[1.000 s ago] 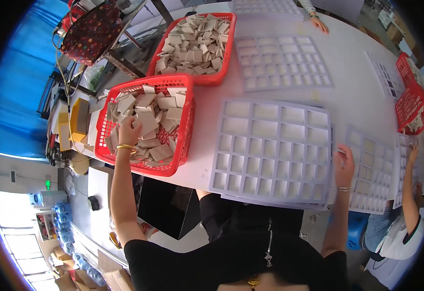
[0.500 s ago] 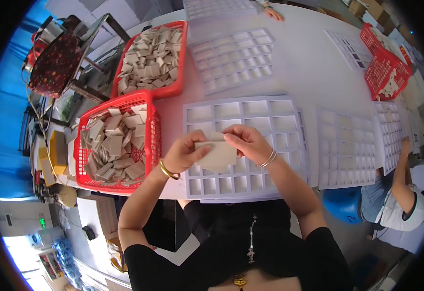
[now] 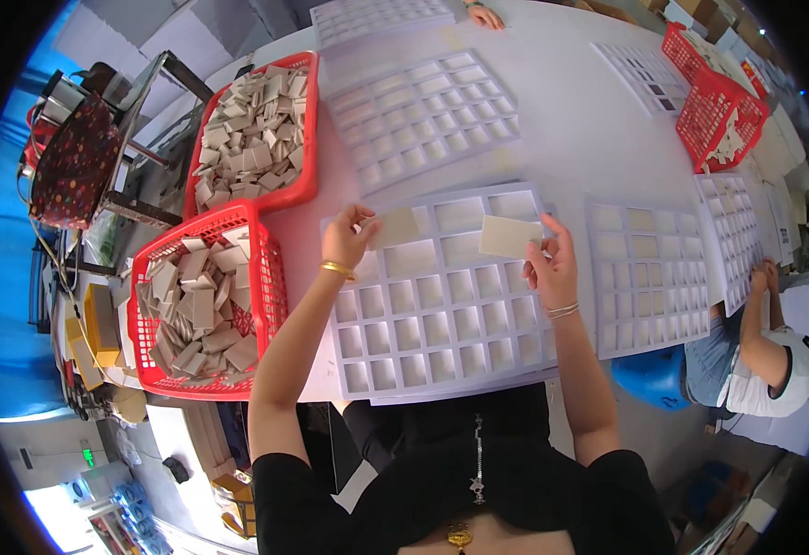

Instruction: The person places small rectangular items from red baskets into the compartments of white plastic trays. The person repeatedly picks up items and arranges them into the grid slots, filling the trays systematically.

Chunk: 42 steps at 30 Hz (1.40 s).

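Note:
My left hand pinches a thin beige rectangular card by its left end. This card lies over the far-left compartments of a white divided tray in front of me. My right hand grips a second beige card by its right end, above the tray's far-right compartments. It looks slightly raised and tilted. The tray has larger compartments in its far rows and smaller ones nearer me.
Two red baskets, a near one and a far one, hold heaps of beige pieces at the left. More divided trays lie beyond and to the right. Another person sits at the right; someone's hand rests at the far edge.
My hands were together over the tray's middle, holding beige cards between them. They have moved apart, left and right, each now with one card. The view has shifted slightly.

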Motion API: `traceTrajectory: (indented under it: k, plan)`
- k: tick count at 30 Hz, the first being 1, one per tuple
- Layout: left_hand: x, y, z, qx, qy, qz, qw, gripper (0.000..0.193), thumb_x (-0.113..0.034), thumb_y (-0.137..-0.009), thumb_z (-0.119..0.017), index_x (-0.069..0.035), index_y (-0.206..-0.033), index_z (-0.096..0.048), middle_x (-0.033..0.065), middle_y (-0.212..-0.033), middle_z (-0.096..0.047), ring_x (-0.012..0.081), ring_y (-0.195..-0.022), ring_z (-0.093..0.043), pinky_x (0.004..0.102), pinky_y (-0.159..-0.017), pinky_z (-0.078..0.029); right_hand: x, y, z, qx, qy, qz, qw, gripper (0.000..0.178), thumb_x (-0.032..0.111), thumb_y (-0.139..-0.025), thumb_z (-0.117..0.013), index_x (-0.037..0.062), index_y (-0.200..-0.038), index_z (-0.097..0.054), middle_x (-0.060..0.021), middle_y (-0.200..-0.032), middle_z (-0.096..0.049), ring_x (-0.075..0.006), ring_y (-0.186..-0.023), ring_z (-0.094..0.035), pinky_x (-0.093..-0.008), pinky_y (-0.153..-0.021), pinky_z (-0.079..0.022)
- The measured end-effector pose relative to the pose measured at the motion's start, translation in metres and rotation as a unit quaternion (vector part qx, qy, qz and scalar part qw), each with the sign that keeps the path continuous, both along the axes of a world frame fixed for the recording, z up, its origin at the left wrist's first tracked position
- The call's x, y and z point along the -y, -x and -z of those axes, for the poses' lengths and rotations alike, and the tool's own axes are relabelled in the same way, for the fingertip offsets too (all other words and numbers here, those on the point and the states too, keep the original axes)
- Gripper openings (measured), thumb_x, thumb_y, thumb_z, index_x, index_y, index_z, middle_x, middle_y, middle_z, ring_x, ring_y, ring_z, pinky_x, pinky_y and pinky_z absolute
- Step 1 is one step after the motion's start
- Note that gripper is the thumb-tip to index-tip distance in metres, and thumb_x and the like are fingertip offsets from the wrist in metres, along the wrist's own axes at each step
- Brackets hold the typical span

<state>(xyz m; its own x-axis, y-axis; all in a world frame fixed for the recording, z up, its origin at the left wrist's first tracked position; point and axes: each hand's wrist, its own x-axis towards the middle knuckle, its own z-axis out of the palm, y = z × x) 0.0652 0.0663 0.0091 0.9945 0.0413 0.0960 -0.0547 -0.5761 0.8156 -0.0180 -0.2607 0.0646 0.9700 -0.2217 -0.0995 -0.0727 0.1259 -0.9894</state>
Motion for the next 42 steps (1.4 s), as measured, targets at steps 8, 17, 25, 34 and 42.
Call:
traceTrajectory:
  k: [8, 17, 25, 34, 42]
  plan:
    - [0.016, -0.039, 0.029, 0.010, -0.099, 0.070, 0.993, 0.018, -0.014, -0.075, -0.069, -0.007, -0.091, -0.065, 0.0062, -0.084, -0.063, 0.0192, -0.066, -0.060, 0.0312, -0.064, -0.049, 0.017, -0.002, 0.025, 0.018, -0.009, -0.012, 1.000, 0.037, 0.005, -0.087, -0.061, 0.0066, -0.123, -0.051, -0.0006, -0.077, -0.057, -0.0035, -0.059, -0.047, -0.0190, -0.049, -0.038]
    - [0.015, -0.009, 0.011, 0.083, -0.281, 0.174, 0.940, 0.023, 0.000, -0.075, -0.058, -0.014, -0.090, -0.068, 0.0008, -0.099, -0.064, 0.0255, -0.090, -0.060, 0.0380, -0.076, -0.048, -0.049, -0.029, 0.049, 0.038, 0.172, -0.146, 0.974, 0.029, 0.012, -0.081, -0.066, 0.0034, -0.106, -0.056, -0.0064, -0.074, -0.061, -0.0124, -0.061, -0.057, -0.0270, -0.057, -0.047]
    - [0.010, -0.015, -0.001, 0.026, -0.339, 0.260, 0.903, 0.034, 0.001, -0.075, -0.054, -0.020, -0.096, -0.070, -0.0005, -0.105, -0.063, 0.0232, -0.104, -0.054, 0.0382, -0.090, -0.040, -0.104, -0.058, 0.066, 0.035, 0.297, -0.237, 0.924, 0.022, 0.011, -0.077, -0.066, 0.0030, -0.096, -0.059, -0.0107, -0.074, -0.060, -0.0235, -0.064, -0.059, -0.0351, -0.061, -0.048]
    - [0.022, -0.025, -0.018, -0.035, -0.445, 0.314, 0.838, 0.030, 0.000, -0.073, -0.056, -0.021, -0.092, -0.069, -0.0008, -0.106, -0.061, 0.0219, -0.109, -0.050, 0.0368, -0.093, -0.037, -0.124, -0.050, 0.056, 0.080, 0.562, -0.263, 0.780, 0.012, 0.015, -0.073, -0.069, 0.0083, -0.080, -0.062, -0.0064, -0.086, -0.059, -0.0260, -0.085, -0.059, -0.0390, -0.069, -0.047]
    - [-0.009, -0.047, -0.035, 0.033, -0.400, 0.267, 0.876, 0.018, -0.013, -0.080, -0.055, -0.020, -0.090, -0.068, 0.0035, -0.091, -0.065, 0.0260, -0.091, -0.061, 0.0401, -0.082, -0.045, -0.132, -0.042, 0.060, 0.165, 0.698, -0.291, 0.633, 0.014, 0.022, -0.079, -0.061, 0.0111, -0.078, -0.069, -0.0034, -0.089, -0.062, -0.0207, -0.089, -0.058, -0.0394, -0.078, -0.041]
